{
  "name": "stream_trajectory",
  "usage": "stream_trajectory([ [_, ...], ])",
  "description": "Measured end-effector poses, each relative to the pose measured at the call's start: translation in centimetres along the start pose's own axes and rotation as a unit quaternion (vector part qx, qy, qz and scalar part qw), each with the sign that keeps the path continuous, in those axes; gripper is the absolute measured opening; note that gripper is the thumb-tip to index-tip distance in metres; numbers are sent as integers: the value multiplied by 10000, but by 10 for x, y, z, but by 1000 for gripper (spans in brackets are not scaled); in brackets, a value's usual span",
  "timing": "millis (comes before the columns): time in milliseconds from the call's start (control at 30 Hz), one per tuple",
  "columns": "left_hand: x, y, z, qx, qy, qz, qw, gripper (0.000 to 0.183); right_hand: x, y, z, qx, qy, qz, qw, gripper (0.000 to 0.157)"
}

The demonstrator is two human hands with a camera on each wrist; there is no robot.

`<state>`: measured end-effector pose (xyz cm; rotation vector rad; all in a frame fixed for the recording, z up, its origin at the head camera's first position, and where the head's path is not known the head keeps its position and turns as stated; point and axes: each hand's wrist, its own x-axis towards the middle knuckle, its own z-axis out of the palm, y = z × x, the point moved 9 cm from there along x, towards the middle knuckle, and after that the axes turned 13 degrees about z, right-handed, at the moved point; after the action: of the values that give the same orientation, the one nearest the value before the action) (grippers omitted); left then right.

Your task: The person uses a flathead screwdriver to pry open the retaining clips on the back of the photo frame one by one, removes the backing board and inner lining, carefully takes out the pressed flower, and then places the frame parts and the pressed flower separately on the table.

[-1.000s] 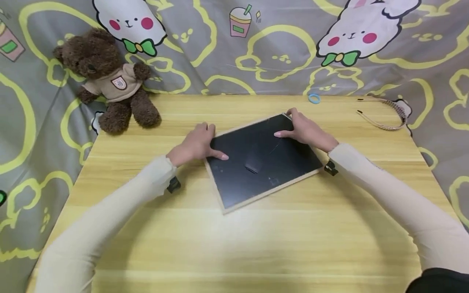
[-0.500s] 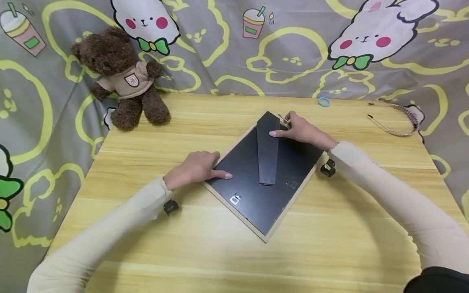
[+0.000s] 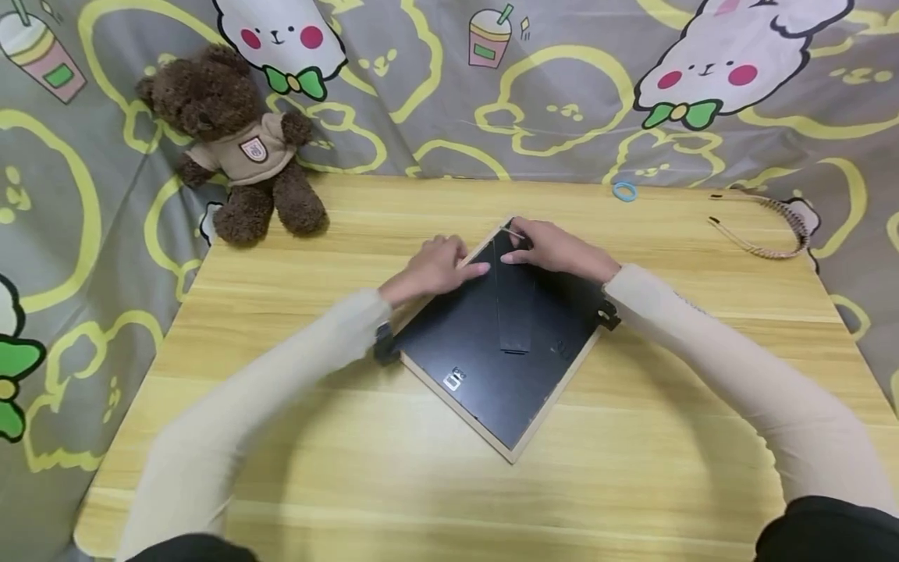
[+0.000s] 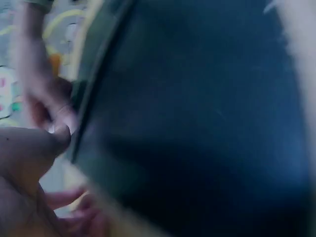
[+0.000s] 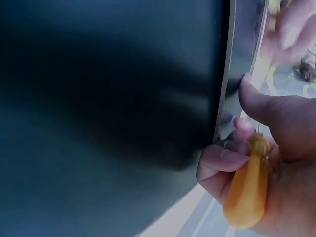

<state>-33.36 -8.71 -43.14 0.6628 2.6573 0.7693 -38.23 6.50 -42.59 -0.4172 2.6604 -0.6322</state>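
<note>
A picture frame (image 3: 449, 332) with a black back and pale wooden rim lies face down and turned cornerwise on the table. Its black stand leg (image 3: 516, 312) lies against the back. My left hand (image 3: 435, 265) holds the frame's upper left edge, thumb over the back and fingers past the rim. At the far corner, my right hand (image 3: 555, 246) grips an awl (image 5: 247, 187) by its orange handle. The awl's thin metal shaft (image 3: 512, 232) shows near that corner. In the blurred left wrist view, the left thumb (image 4: 59, 138) overlaps a dark panel edge.
A brown teddy bear (image 3: 246, 148) in a beige shirt sits at the back left. Towards the back right lie a blue ring (image 3: 624, 191) and a headband (image 3: 790, 218). Patterned grey cloth (image 3: 562, 94) hangs behind the wooden table (image 3: 393, 476).
The picture frame has turned counterclockwise. Its stand leg, swung up half a second ago, now lies flat. My left hand has slid along the edge towards the far corner.
</note>
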Motion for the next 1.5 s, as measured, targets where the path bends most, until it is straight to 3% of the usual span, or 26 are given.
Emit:
stream_trajectory([
  [133,25,6,14,530,32,-86,9986,78,2,-5,12,-220,-467,-86,9986,26],
  [233,30,6,18,655,113,-160,9977,80,0,-2,12,-97,-682,30,9976,31],
  [367,31,6,19,592,160,-176,9980,79,-1,4,1,-141,-615,226,9977,34],
  [567,34,4,18,415,13,-238,9989,82,-1,-8,-10,-1012,79,129,9947,37],
  [767,37,1,20,364,-104,-307,9988,82,0,-21,-9,-1982,745,-30,9773,42],
  [900,37,2,20,369,-91,-274,9989,82,-1,-29,-9,-2348,1063,-205,9660,35],
  [967,37,2,18,373,-34,-226,9990,82,-1,-30,-7,-2331,1189,-214,9649,32],
  [1167,38,4,15,343,-35,-93,9994,84,-3,-16,3,-1607,1344,-99,9778,37],
  [1267,39,1,13,367,-69,-127,9992,84,-2,-15,5,-1388,1456,-189,9794,39],
  [1500,39,-5,13,394,-125,-232,9989,87,5,-16,12,-1312,1316,-223,9823,37],
])
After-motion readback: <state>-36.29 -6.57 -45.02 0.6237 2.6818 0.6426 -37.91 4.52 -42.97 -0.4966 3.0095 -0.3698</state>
